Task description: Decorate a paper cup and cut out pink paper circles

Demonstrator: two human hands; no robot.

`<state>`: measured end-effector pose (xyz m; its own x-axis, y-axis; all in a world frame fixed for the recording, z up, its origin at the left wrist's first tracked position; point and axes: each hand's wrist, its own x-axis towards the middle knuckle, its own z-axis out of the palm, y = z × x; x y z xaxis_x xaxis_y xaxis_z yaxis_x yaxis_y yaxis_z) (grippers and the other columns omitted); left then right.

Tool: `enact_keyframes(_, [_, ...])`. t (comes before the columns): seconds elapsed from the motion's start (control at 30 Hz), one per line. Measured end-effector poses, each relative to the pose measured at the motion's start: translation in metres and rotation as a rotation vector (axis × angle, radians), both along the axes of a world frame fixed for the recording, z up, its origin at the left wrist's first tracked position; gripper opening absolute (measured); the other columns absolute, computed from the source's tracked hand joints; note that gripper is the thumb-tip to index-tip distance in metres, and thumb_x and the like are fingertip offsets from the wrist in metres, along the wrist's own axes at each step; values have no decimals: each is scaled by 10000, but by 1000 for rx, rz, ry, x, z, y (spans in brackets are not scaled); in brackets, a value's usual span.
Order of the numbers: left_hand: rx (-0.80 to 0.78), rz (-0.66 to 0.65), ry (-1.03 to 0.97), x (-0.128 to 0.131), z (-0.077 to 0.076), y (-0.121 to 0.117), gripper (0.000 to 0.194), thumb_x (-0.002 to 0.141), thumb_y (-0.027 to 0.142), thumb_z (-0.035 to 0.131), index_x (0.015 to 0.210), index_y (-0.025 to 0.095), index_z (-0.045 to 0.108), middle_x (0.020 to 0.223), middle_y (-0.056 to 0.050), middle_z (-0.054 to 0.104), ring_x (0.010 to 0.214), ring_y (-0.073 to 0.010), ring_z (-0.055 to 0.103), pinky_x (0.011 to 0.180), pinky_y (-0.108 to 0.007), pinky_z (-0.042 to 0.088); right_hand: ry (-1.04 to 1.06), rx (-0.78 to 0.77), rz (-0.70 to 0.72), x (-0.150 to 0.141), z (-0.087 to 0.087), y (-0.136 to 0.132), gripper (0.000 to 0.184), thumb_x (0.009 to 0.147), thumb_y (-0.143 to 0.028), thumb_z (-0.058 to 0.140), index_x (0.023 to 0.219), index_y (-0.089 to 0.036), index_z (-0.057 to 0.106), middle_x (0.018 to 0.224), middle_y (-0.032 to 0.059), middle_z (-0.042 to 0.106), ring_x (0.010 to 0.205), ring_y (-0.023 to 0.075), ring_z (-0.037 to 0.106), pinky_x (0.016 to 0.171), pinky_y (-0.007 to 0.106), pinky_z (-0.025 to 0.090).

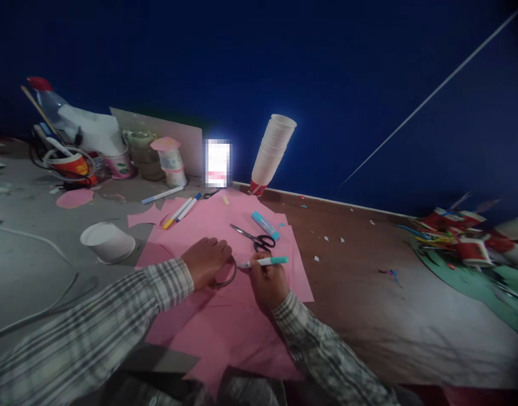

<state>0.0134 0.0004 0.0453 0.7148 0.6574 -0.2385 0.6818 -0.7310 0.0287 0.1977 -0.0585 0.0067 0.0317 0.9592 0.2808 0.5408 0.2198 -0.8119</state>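
Note:
My left hand point(208, 260) bears down on a thin grey ring point(230, 277) lying on pink paper point(229, 327), its fingers curled over the far side. What the thumb does is hidden. In my right hand point(267, 280) a white marker point(265, 261) with a teal end is pinched, its tip pointing left, close to the ring's right edge. Whether the tip touches the paper I cannot tell. Just beyond the right hand lie black-handled scissors point(254, 238) and a light-blue glue stick point(265, 225). Two markers point(182, 210), with yellow and blue ends, rest at the paper's far left.
A white paper cup point(107, 242) lies tipped at left, near a white cable point(34, 228). A leaning stack of cups point(273, 149) stands by the blue wall. Pots and a decorated cup tower point(171, 163) are back left. Craft scraps point(465, 237) cover a green sheet point(448, 276) at right.

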Motion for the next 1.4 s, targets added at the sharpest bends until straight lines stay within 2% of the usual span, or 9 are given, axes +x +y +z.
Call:
enact_keyframes(0.27, [31,-27,-7,-1,-2,0,725,530,441,885,1066,90,546,1062,-122,615,951,-281,578,787,-379,425,5,16,14,-17,0,-38,152,862,-269,474,746,-256,571,669,13,644,589,207,628,551,330,504])
enact_keyframes(0.43, [46,-29,-2,0,1,-1,680,565,461,865,1044,103,543,1058,-125,618,951,-275,580,785,-366,415,79,61,45,-9,8,-56,127,832,-244,502,807,-307,609,724,11,698,642,242,677,579,377,564])
enact_keyframes(0.53, [33,-33,13,1,4,-2,660,585,467,852,1036,102,539,1057,-129,616,962,-280,577,788,-363,411,56,113,172,-6,9,-67,220,795,-217,531,929,-362,627,767,4,719,676,261,695,600,411,589])
enact_keyframes(0.63, [20,-41,27,2,6,-2,629,612,462,837,1035,108,533,1070,-137,612,976,-285,575,798,-371,412,-6,256,312,-12,9,-74,391,760,-219,543,1100,-408,587,813,-2,737,712,280,703,737,475,601])
enact_keyframes(0.73, [18,-46,41,3,7,-1,610,626,449,830,1037,109,535,1081,-142,610,984,-292,576,801,-379,418,-107,360,358,-24,7,-73,420,757,-228,547,1148,-379,573,804,0,741,681,255,695,769,446,597])
enact_keyframes(0.87, [48,-37,62,6,7,-3,602,612,397,849,1033,90,546,1062,-133,615,967,-291,583,791,-378,427,-315,401,391,-39,-1,-64,266,786,-190,535,1004,-297,644,720,12,721,640,213,667,657,370,565])
enact_keyframes(1.03, [111,-35,54,10,6,-6,637,560,388,880,1030,104,558,1023,-123,622,923,-274,581,768,-371,423,-543,444,346,-49,-7,-58,190,864,-198,518,915,-285,679,662,0,703,571,192,623,599,363,510])
enact_keyframes(1.2, [106,-38,65,14,8,-6,684,515,346,902,1047,84,561,1034,-131,620,936,-280,575,774,-374,417,-606,524,301,-57,-7,-55,201,874,-187,509,945,-267,679,668,-4,691,544,177,586,598,364,482])
enact_keyframes(1.4, [73,-36,81,17,10,-4,652,536,275,879,1069,87,556,1059,-151,618,975,-291,572,810,-389,424,-661,525,355,-63,-8,-48,176,840,-170,545,944,-212,681,712,26,678,587,190,590,583,369,425])
